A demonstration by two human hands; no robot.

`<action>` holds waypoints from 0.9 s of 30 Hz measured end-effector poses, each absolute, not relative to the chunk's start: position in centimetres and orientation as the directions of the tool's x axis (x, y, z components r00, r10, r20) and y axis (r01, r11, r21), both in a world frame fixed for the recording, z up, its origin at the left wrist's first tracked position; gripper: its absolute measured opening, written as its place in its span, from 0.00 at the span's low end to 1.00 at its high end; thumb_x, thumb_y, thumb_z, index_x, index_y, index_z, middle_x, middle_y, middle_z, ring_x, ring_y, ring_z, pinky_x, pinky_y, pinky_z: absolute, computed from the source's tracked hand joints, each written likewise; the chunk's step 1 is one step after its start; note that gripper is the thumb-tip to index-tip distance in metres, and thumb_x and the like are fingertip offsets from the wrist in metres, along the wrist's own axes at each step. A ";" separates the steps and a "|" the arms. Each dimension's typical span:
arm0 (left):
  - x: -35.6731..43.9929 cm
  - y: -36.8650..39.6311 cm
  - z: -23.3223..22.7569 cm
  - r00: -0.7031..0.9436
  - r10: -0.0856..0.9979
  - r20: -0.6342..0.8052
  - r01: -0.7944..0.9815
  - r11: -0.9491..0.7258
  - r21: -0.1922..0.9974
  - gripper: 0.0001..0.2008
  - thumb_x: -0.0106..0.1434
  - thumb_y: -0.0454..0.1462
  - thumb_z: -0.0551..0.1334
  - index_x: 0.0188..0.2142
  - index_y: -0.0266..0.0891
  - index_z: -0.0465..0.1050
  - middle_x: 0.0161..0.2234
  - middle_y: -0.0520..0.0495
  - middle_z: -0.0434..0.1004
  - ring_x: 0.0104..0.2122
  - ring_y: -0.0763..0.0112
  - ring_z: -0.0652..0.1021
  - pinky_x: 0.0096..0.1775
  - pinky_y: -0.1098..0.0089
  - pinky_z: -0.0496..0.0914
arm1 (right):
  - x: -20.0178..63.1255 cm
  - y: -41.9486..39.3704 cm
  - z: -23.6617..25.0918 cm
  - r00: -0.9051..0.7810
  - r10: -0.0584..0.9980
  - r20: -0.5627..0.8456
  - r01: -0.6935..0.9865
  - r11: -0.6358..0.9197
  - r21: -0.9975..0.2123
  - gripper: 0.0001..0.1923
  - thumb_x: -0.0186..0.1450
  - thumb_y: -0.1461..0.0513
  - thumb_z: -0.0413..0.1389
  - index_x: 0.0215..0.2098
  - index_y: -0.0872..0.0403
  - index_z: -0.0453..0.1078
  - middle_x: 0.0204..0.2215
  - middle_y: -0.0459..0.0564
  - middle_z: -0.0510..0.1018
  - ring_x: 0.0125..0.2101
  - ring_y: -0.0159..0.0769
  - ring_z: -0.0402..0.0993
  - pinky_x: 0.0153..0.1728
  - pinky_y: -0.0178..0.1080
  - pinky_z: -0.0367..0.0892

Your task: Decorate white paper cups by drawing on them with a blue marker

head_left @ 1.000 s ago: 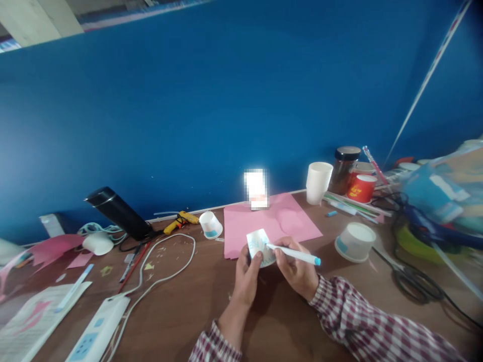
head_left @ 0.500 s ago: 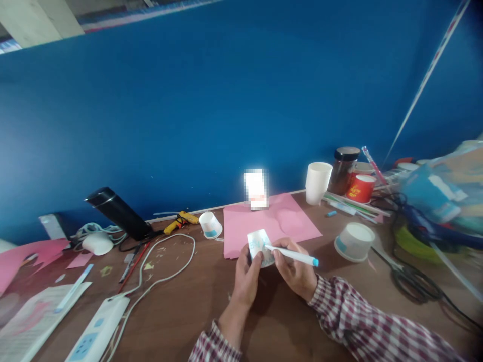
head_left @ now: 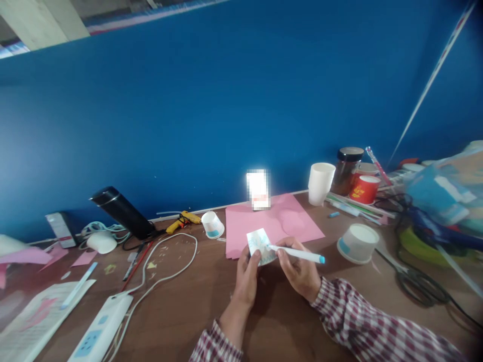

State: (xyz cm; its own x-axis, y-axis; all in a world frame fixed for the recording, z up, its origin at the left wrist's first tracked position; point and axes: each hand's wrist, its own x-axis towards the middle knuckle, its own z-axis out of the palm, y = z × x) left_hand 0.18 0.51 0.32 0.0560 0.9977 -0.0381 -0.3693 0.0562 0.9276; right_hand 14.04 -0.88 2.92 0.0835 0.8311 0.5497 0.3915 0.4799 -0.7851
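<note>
My left hand (head_left: 248,276) pinches a small white paper piece (head_left: 260,241) with light-blue marks on it, thumb in front. Its lower edge is curved, like part of a paper cup, but I cannot tell its full shape. In my right hand (head_left: 300,271) is a white marker pen (head_left: 302,254) with a light-blue end. The pen's tip meets or nearly meets the right side of the paper piece. Behind both hands lies pink paper (head_left: 249,218) on the brown table (head_left: 169,311).
Paper cups stand left (head_left: 213,224) and right (head_left: 357,244), with a taller white cup (head_left: 320,183) behind. Black-handled scissors (head_left: 422,286) lie right. Leftward are a power strip (head_left: 100,327), a yellow glue gun (head_left: 183,221) and a black bottle (head_left: 123,213). A blue partition (head_left: 226,100) rises behind.
The view has shifted slightly, so the scene sits a little further right. Both hands keep their hold, and the paper piece is tilted a little differently, showing more blue marks along its lower edge.
</note>
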 end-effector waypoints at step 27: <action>0.0 0.4 0.0 -0.007 0.996 -0.085 -0.325 0.078 0.943 0.24 0.55 0.47 0.64 0.48 0.38 0.70 0.46 0.42 0.76 0.45 0.59 0.76 0.45 0.64 0.70 | 14.3 -0.7 2.8 0.075 0.836 0.543 0.404 0.473 -0.783 0.04 0.66 0.61 0.50 0.35 0.53 0.65 0.26 0.48 0.74 0.27 0.34 0.72 0.27 0.34 0.69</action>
